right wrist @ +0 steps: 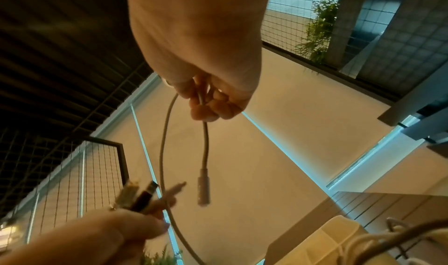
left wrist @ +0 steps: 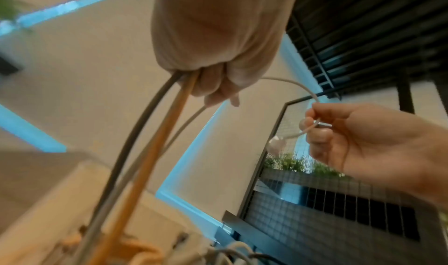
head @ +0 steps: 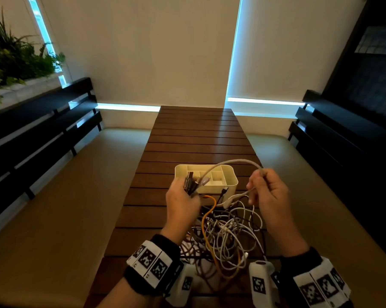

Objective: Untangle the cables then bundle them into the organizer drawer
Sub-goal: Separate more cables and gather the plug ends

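A tangle of white, grey, orange and dark cables lies on the slatted wooden table between my forearms. My left hand grips a bunch of cable ends with their plugs sticking up, raised in front of the cream organizer drawer. From that bunch a light grey cable arches over to my right hand, which pinches it near its white plug. In the left wrist view several cables hang down from my left fist.
The organizer's small compartments look bare; a dark plug leans against its near wall. Beige bench cushions flank the table on both sides, with dark slatted backrests behind them. A planter with green plants sits at the far left.
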Motion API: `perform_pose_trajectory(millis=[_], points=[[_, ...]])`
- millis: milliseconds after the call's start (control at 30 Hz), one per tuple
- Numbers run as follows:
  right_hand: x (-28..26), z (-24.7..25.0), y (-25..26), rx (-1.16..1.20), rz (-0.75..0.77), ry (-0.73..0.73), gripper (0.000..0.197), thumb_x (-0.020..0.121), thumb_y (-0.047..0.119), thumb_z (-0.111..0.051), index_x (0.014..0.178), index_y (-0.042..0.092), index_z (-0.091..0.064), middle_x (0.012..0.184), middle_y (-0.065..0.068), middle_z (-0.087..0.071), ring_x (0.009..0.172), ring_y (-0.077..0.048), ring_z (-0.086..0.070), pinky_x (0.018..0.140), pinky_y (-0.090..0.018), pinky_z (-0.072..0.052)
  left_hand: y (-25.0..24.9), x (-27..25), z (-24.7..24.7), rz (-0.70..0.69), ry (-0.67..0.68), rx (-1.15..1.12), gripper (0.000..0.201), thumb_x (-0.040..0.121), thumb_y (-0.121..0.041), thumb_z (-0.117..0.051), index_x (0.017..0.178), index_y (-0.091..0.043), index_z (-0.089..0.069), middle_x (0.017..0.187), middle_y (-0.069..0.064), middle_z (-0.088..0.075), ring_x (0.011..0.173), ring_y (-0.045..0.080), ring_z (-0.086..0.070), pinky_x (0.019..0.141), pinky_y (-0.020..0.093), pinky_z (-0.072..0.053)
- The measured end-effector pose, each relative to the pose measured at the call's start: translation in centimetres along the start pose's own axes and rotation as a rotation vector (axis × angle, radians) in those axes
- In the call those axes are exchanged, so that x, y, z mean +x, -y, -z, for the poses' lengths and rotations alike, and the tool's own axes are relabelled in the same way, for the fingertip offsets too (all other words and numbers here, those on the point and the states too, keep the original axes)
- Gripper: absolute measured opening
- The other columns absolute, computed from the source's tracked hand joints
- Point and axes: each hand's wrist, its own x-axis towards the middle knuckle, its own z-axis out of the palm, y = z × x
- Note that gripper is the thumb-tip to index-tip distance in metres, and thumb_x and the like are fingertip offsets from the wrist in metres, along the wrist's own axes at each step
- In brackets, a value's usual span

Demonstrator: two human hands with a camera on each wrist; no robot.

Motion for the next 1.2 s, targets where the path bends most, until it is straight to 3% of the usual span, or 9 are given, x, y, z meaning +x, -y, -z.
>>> perform_pose_trajectory(millis=[167, 300, 367, 533, 700, 767, 833, 1000, 1200], points=[[-0.7, -0.4, -2.6, -0.103, -0.126, -0.148, 0.023, 0.096, 0.020, -0.042, 0.076, 0.019, -0.052, 0.063, -0.004, -0.053, 0.041, -0.005, -0.046, 0.039, -0.018, -0.038, 0.6, 1.2, 2.4, -0.174, -0.086, 0.236, 0.026, 0.086, 0.004, -0.056, 0.105, -0.010, -0.068, 0.095, -0.002, -0.042, 0.075, 0.004, -0.041, 0.068, 0.007, -0.041], [-0.4, 0.1, -3.5, 0.074, -0.282, -0.435, 0.024, 0.100, 0.019, -0.035, 0.079, 0.025, -0.045, 0.066, -0.001, -0.049, 0.034, -0.001, -0.042, 0.034, -0.012, -0.035, 1.3, 2.0, 4.2, -0.043, -0.092, 0.191, 0.028, 0.095, -0.010, -0.050, 0.116, -0.019, -0.067, 0.098, -0.001, -0.058, 0.089, 0.020, -0.056, 0.062, 0.016, -0.029], [-0.5, 0.0, -4.0, 0.062, -0.308, -0.403, 0.023, 0.100, 0.019, -0.035, 0.080, 0.026, -0.044, 0.067, -0.002, -0.050, 0.034, -0.002, -0.043, 0.037, -0.014, -0.037, 1.7, 2.3, 4.6, 0.055, -0.115, 0.072, 0.028, 0.097, -0.016, -0.048, 0.118, -0.023, -0.065, 0.091, -0.005, -0.061, 0.072, 0.019, -0.056, 0.060, 0.026, -0.032], [-2.2, -3.2, -4.4, -0.120, -0.302, 0.231, 0.016, 0.097, 0.019, -0.042, 0.085, 0.020, -0.051, 0.070, -0.002, -0.056, 0.046, -0.005, -0.051, 0.045, -0.018, -0.045, 1.9, 2.4, 3.8, 0.117, -0.090, -0.129, 0.018, 0.092, -0.027, -0.057, 0.083, -0.025, -0.072, 0.054, -0.009, -0.049, 0.043, 0.003, -0.038, 0.045, 0.021, -0.029], [-4.2, -7.1, -4.3, -0.507, -0.083, 1.045, 0.022, 0.096, 0.021, -0.049, 0.108, 0.007, -0.061, 0.087, 0.004, -0.059, 0.069, -0.003, -0.055, 0.067, -0.018, -0.047, 2.6, 1.5, 2.6, 0.087, -0.032, -0.180, 0.019, 0.093, -0.026, -0.058, 0.078, -0.028, -0.071, 0.048, -0.009, -0.044, 0.038, 0.002, -0.036, 0.042, 0.016, -0.027], [-4.7, -7.7, -4.8, -0.584, -0.028, 1.212, 0.019, 0.092, 0.020, -0.055, 0.098, 0.002, -0.060, 0.093, -0.009, -0.060, 0.078, -0.019, -0.057, 0.068, -0.028, -0.048, 3.0, 1.4, 2.7, 0.130, -0.053, -0.241, 0.019, 0.091, -0.029, -0.059, 0.079, -0.022, -0.071, 0.048, -0.009, -0.044, 0.038, 0.002, -0.036, 0.042, 0.016, -0.029], [-4.8, -7.7, -5.1, -0.628, -0.045, 1.287, 0.013, 0.088, 0.011, -0.058, 0.100, 0.006, -0.061, 0.096, -0.009, -0.058, 0.084, -0.017, -0.052, 0.065, -0.018, -0.041, 3.4, 1.5, 3.1, 0.172, -0.064, -0.312, 0.023, 0.091, -0.034, -0.058, 0.080, -0.019, -0.071, 0.043, -0.013, -0.044, 0.042, 0.001, -0.037, 0.046, 0.020, -0.032], [-3.1, -6.9, -6.1, -0.669, -0.241, 1.007, 0.039, 0.086, -0.002, -0.050, 0.120, 0.015, -0.061, 0.121, -0.003, -0.060, 0.110, -0.018, -0.056, 0.090, -0.025, -0.049, 4.2, 1.9, 3.8, 0.183, -0.053, -0.302, 0.021, 0.091, -0.031, -0.059, 0.075, -0.024, -0.070, 0.049, -0.016, -0.050, 0.047, -0.001, -0.040, 0.051, 0.021, -0.036], [-0.5, -8.3, -7.9, -0.522, -0.388, 0.330, 0.021, 0.090, 0.000, -0.045, 0.102, 0.009, -0.060, 0.102, -0.010, -0.060, 0.087, -0.025, -0.063, 0.074, -0.036, -0.056, 6.2, 0.6, 2.9, 0.194, 0.234, -0.027, 0.022, 0.090, -0.036, -0.058, 0.083, -0.022, -0.073, 0.083, 0.001, -0.069, 0.066, 0.009, -0.056, 0.056, 0.014, -0.041]])
